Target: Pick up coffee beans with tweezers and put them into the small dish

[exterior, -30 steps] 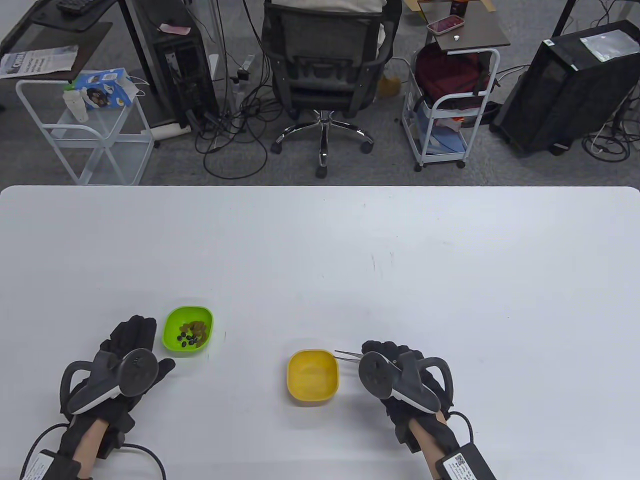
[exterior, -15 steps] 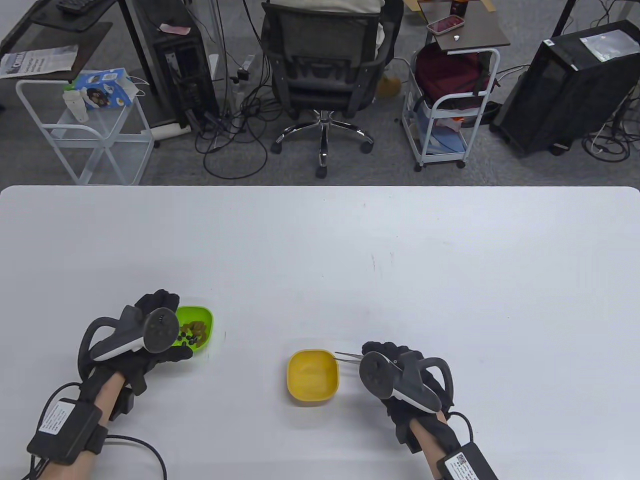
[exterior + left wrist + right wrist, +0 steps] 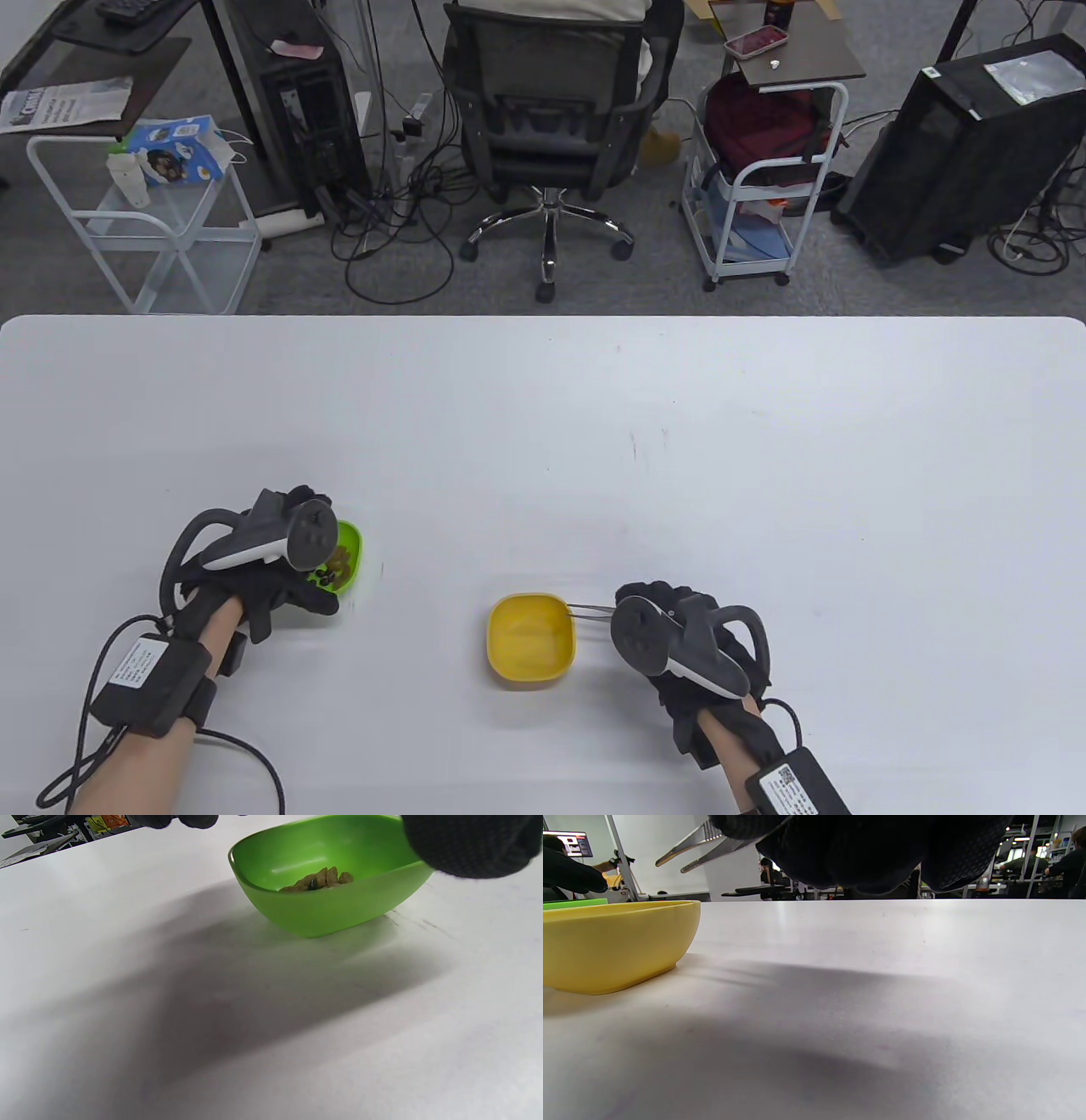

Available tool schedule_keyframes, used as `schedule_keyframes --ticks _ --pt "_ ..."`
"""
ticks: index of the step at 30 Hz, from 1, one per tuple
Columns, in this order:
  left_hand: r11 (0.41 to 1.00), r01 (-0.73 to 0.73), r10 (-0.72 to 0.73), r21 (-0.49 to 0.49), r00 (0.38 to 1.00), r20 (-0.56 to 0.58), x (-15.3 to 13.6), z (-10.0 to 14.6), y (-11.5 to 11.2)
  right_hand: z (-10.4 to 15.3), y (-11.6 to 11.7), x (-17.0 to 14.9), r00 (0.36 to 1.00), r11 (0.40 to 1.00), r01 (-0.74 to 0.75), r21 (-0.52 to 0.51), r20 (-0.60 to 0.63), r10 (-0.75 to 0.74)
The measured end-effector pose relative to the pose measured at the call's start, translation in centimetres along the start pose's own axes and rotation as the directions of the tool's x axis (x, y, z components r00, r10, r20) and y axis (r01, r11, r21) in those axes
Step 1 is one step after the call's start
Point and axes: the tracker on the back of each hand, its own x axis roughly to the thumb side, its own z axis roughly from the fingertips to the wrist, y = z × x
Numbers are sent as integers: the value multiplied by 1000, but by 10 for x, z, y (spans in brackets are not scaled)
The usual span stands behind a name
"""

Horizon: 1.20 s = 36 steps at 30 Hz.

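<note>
A green dish (image 3: 351, 550) holds brown and dark coffee beans (image 3: 333, 572). My left hand (image 3: 316, 550) reaches over its left half, fingers at the far side and thumb at the near side. In the left wrist view the thumb (image 3: 466, 844) lies at the rim of the green dish (image 3: 331, 908), and the fingertips (image 3: 186, 819) stay apart from it. An empty yellow dish (image 3: 532, 638) stands at centre. My right hand (image 3: 646, 598) holds metal tweezers (image 3: 590, 609) just right of it. The tweezers' prongs (image 3: 683, 851) are apart with nothing between them.
Both dishes stand on a white table (image 3: 594, 424) near its front edge. Cables run from both wrists. Beyond the far edge are an office chair (image 3: 551, 110), two carts and computer cases on the floor.
My left hand moved right and forward from beside the green dish to over its left half. The dish has not shifted. My right hand and the tweezers stayed almost still.
</note>
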Motion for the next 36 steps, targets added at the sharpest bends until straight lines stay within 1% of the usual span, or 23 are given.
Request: schedule_keyframes --ticks 8,17,22,28,30,36 --pt "1000 20 -20 -5 1000 -3 1 -4 -1 0 1 -1 1000 1000 17 3 3 -17" --pt "1000 -3 3 -9 1000 -1 0 -7 -5 0 1 -2 1000 1000 20 6 -1 -20" --pt "999 -25 24 37 1000 14 -3 -7 -11 0 1 -3 1000 1000 21 8 -1 -21" --pt "981 -152 145 118 987 67 -15 -6 -23 0 2 -3 1000 1000 23 14 -1 -23" --pt "973 -175 165 153 983 78 -16 -6 -26 -1 2 -3 1000 1000 25 15 -2 -25" --pt "957 -187 171 220 981 91 -16 -3 -31 -1 3 -3 999 999 33 17 -2 -33"
